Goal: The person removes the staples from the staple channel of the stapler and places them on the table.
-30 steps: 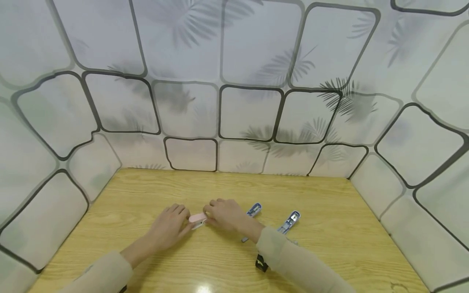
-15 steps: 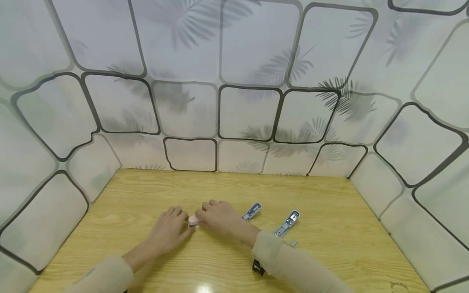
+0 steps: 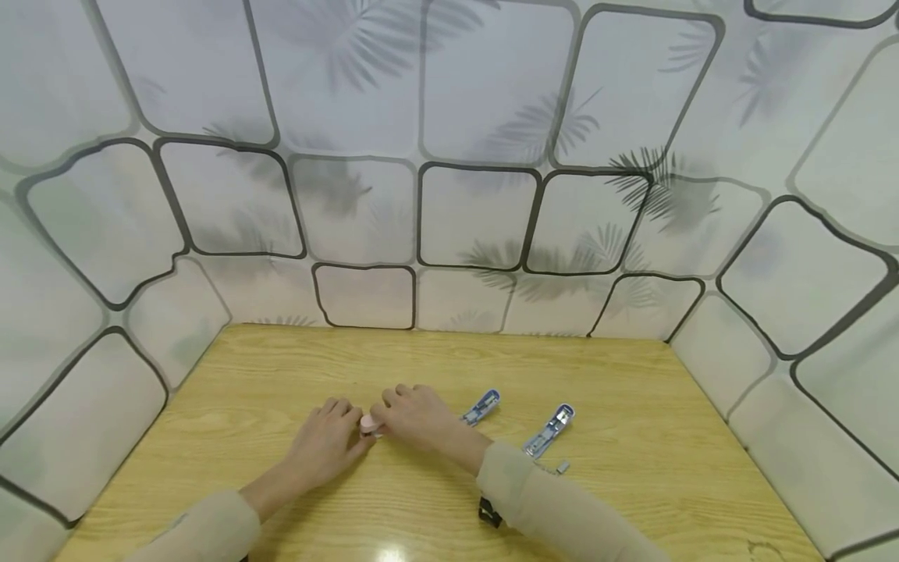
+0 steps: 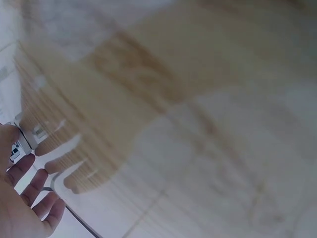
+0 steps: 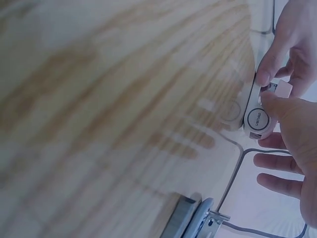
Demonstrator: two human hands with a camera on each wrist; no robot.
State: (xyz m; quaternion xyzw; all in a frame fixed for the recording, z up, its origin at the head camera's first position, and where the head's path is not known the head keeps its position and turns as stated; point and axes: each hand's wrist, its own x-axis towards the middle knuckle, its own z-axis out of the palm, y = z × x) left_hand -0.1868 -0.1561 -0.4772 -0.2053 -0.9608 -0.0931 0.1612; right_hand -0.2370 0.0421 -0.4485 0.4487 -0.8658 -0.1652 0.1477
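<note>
Between my two hands a small pink-and-white stapler point(image 3: 369, 424) sits low over the table, its round marked base point(image 5: 258, 119) facing the right wrist camera. My left hand point(image 3: 325, 439) pinches its left end with thumb and index finger. On the other end, my right hand point(image 3: 416, 417) holds it between thumb and index finger, and the right fingers cover much of it in the head view. The remaining fingers of the right hand point(image 5: 302, 144) stick out loosely in the right wrist view. In the left wrist view only part of the left hand point(image 4: 25, 198) shows.
Two blue staplers lie right of my hands, one point(image 3: 481, 407) partly behind my right wrist and another point(image 3: 550, 431) farther right, metal insides showing. A short grey staple strip point(image 3: 563, 467) lies beside my right sleeve point(image 3: 555, 499). Patterned cloth walls point(image 3: 470, 218) surround the wooden table point(image 3: 337, 355).
My right hand has moved slightly left, toward the left hand, and now covers more of the pink stapler. The pink top looks lowered against the white base. The blue staplers have not moved.
</note>
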